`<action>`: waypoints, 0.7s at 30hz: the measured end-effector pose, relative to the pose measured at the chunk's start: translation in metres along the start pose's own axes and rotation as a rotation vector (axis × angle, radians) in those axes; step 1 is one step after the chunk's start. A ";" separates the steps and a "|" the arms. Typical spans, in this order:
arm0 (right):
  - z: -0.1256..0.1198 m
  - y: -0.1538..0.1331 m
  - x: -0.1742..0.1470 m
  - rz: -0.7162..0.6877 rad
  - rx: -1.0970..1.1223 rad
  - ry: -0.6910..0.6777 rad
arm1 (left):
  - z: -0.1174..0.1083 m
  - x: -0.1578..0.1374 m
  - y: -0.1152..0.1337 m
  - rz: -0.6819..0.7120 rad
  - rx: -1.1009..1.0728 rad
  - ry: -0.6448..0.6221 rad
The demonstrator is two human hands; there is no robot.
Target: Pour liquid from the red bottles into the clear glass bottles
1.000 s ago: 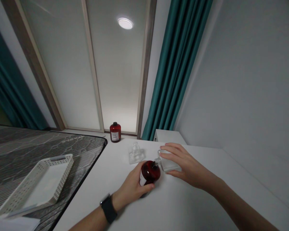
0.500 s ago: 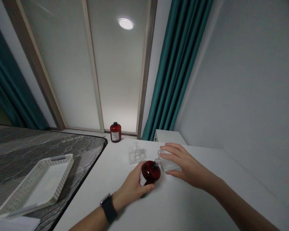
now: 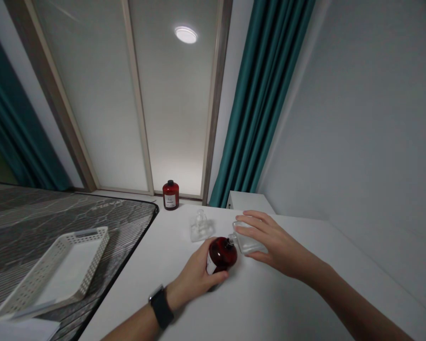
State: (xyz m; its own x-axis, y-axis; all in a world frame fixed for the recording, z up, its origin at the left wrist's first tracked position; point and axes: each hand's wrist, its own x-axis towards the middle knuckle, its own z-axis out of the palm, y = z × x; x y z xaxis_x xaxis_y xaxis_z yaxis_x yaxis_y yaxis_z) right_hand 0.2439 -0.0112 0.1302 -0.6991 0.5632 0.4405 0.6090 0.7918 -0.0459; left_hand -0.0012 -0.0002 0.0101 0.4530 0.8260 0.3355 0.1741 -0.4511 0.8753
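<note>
My left hand (image 3: pixel 195 274) grips a dark red bottle (image 3: pixel 223 253) with a white label, tilted so its open neck points right. My right hand (image 3: pixel 270 241) holds a clear glass bottle (image 3: pixel 246 240) tipped on its side, its neck meeting the red bottle's neck. Both are just above the white table (image 3: pixel 270 303). A black watch (image 3: pixel 161 306) is on my left wrist.
A second clear glass bottle (image 3: pixel 199 226) stands on the table behind my hands. Another red bottle (image 3: pixel 170 195) stands on the sill by the window. A white perforated tray (image 3: pixel 57 272) lies on the dark striped surface at left. Teal curtains (image 3: pixel 255 104) hang behind.
</note>
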 end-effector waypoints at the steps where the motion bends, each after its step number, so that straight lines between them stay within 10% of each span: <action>1: 0.000 0.000 0.000 0.002 -0.003 -0.004 | 0.000 0.000 0.001 -0.002 0.002 0.001; 21: -0.001 -0.001 0.001 -0.007 -0.029 -0.032 | 0.000 0.000 0.002 -0.008 0.006 -0.007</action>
State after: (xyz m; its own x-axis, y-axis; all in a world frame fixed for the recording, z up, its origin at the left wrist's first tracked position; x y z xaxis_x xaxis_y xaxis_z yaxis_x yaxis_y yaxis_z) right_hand 0.2430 -0.0122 0.1318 -0.7143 0.5656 0.4123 0.6145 0.7887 -0.0172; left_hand -0.0011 -0.0007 0.0118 0.4577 0.8273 0.3257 0.1834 -0.4462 0.8759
